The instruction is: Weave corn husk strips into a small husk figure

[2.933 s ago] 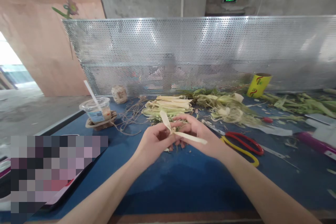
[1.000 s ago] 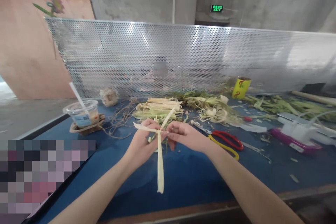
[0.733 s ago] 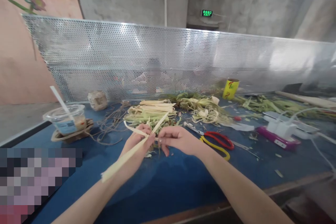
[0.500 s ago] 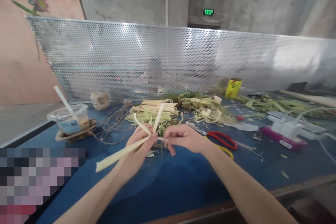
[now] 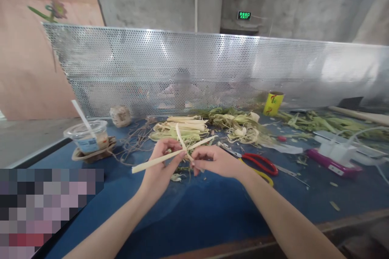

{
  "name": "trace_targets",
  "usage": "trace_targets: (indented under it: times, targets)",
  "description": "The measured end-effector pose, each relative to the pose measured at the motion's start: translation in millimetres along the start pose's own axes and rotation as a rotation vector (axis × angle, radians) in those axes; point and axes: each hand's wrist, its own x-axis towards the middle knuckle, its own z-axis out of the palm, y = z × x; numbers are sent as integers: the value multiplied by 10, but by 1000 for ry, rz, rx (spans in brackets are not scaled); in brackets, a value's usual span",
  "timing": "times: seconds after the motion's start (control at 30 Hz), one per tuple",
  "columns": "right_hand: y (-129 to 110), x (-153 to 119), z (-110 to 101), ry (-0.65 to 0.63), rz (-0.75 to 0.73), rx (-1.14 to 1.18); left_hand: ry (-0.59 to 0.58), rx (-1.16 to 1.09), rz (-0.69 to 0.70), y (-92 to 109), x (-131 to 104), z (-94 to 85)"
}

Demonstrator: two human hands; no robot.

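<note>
Above the blue table, my left hand (image 5: 165,158) pinches pale plant strips (image 5: 152,163) where they cross. One strip points down to the left, one stands up, and another slants up to the right. My right hand (image 5: 209,160) is closed at the fingertips on the lower end of a strip, just right of my left thumb. Behind the hands lie a pile of pale stalks (image 5: 188,125) and a heap of green and cream husks (image 5: 234,121). Red-handled scissors (image 5: 261,164) lie right of my right hand, beside a yellow handle (image 5: 263,176).
A lidded cup (image 5: 89,139) with a straw stands at left in a cardboard holder, near tangled twine (image 5: 133,139). At right are a yellow roll (image 5: 273,104) and a purple power strip (image 5: 332,164) with chargers. A perforated metal screen (image 5: 206,60) runs behind the table.
The long strip has shifted right and lies flatter. The upright strip now leans left, and another strip extends right. My right hand has closed in near my left. The view has shifted slightly.
</note>
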Motion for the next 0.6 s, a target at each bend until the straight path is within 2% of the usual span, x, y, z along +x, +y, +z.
trace_targets:
  times: [0.2,0.3,0.4,0.53,0.6]
  targets:
    - [83,47,83,53,43,168,-55,66,14,35,-22,5]
    - [143,86,130,195,55,215,-99,73,28,51,-37,17]
    - [173,110,156,314,-9,250,-107,110,5,61,-47,24]
    - [160,125,166,299,-23,342,-50,109,-91,55,-47,31]
    - [150,133,162,287,-10,364,-39,97,-43,47,-39,34]
